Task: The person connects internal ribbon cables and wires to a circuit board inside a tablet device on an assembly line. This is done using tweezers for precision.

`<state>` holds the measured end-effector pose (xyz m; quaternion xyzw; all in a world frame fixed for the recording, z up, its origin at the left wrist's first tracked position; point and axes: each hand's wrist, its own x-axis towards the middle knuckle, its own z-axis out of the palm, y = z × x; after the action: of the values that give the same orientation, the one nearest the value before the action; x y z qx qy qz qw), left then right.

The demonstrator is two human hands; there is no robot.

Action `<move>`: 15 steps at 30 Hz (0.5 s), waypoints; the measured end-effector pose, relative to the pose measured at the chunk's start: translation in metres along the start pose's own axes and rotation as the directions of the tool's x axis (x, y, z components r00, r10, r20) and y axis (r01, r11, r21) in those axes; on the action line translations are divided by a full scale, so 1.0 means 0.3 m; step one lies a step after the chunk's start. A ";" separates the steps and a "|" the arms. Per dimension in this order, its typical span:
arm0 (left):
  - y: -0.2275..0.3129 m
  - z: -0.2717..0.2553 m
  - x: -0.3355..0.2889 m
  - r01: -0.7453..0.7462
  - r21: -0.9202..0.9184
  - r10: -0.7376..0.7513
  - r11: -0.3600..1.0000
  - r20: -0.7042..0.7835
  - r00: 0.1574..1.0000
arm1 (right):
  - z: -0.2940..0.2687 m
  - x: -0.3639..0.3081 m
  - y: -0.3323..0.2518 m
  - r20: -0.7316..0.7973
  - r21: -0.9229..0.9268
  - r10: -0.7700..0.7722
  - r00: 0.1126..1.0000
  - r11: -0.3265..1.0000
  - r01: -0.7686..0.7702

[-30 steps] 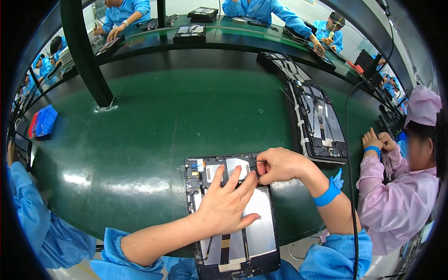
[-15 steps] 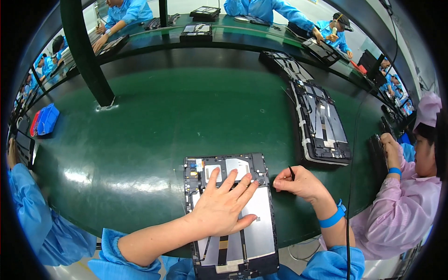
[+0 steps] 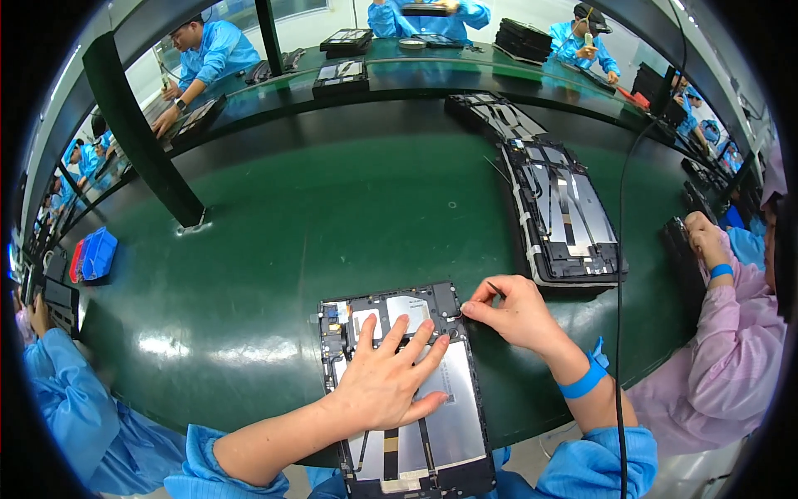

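Observation:
An opened tablet (image 3: 459, 374), with a black frame, silver panels and dark ribbon cables, lies at the table's near edge. Flat on its upper middle rests my left hand (image 3: 381, 376), fingers spread, covering part of the panels. By the tablet's upper right edge, my right hand (image 3: 517, 316) is closed in a pinch around a thin black tool (image 3: 496, 289). One end of the tool sticks up behind the fingers. Its working end is too small to make out, close to the tablet's rim. A blue band circles my right wrist.
Stacked opened tablets (image 3: 572, 208) stand at the right of the green table (image 3: 249, 224). A blue bin (image 3: 100, 254) sits far left, near a dark green post (image 3: 141, 133). A black cable (image 3: 622, 333) hangs at right. Co-workers sit on both sides and across.
My right hand has moved up and left, closer to the tablet's upper right edge. The left hand stays spread on the tablet. Across the table, a person now lifts a dark flat object.

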<state>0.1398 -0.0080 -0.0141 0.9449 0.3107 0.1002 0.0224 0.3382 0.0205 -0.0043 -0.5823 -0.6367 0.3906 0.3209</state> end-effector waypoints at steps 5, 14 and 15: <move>0.000 0.000 0.005 -0.006 0.031 0.007 1.000 -0.009 1.000 | 0.027 0.079 -0.033 0.074 -0.395 -0.273 0.959 0.875 0.280; -0.003 -0.003 0.012 0.011 0.011 -0.010 1.000 -0.038 0.999 | 0.074 0.141 -0.119 0.371 -0.457 -0.296 0.880 0.767 0.451; -0.008 0.002 0.002 0.014 -0.008 -0.014 1.000 -0.038 0.999 | 0.086 0.151 -0.122 0.417 -0.449 -0.305 0.856 0.750 0.486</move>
<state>0.1390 -0.0057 -0.0149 0.9405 0.3174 0.1191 0.0211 0.2926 0.0616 0.0127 -0.4273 -0.8730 0.2059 0.1133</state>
